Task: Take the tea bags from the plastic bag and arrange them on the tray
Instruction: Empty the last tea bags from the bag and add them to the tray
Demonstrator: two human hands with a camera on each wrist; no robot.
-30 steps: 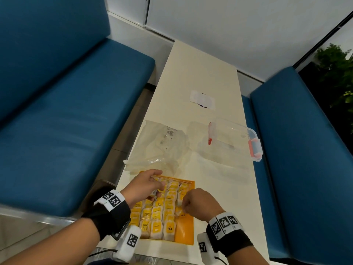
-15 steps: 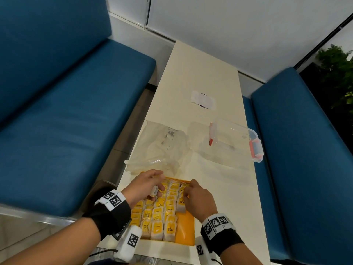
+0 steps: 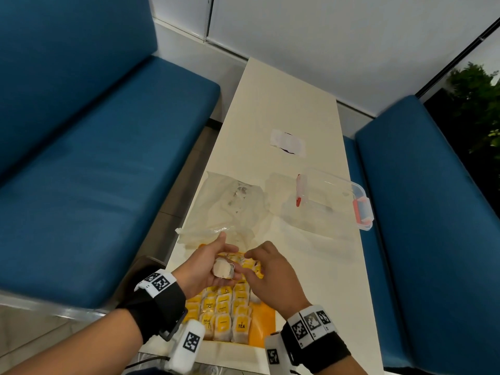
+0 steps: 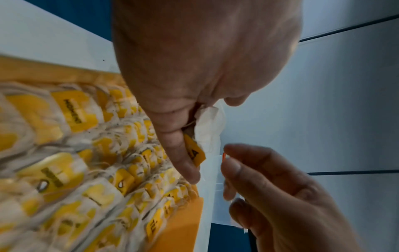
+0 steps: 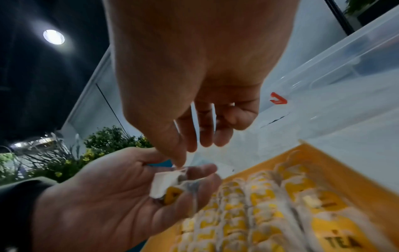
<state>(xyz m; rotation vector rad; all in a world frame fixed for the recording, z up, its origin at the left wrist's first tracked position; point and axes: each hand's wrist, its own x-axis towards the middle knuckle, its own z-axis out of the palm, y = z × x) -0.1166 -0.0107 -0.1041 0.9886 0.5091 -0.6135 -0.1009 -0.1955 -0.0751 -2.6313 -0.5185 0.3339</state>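
My left hand (image 3: 205, 266) is turned palm up above the far end of the orange tray (image 3: 267, 328) and holds one white tea bag (image 3: 223, 269) with a yellow tag; the thumb (image 4: 172, 145) presses it against the fingers. My right hand (image 3: 270, 272) hovers just right of it with fingers loosely curled. Its thumb tip (image 5: 179, 162) touches the top corner of the held tea bag (image 5: 166, 184). Several tea bags (image 3: 224, 312) lie in rows on the tray. The crumpled clear plastic bag (image 3: 232, 209) lies beyond the tray.
A clear plastic box (image 3: 332, 204) with red latches stands to the right of the bag on the narrow cream table (image 3: 284, 104). A white paper patch (image 3: 288, 142) lies farther back. Blue benches (image 3: 94, 158) flank the table on both sides.
The left hand has lifted one tea bag from the tray's far end and turned palm up. The right hand has risen off the rows and moved over to the left hand.
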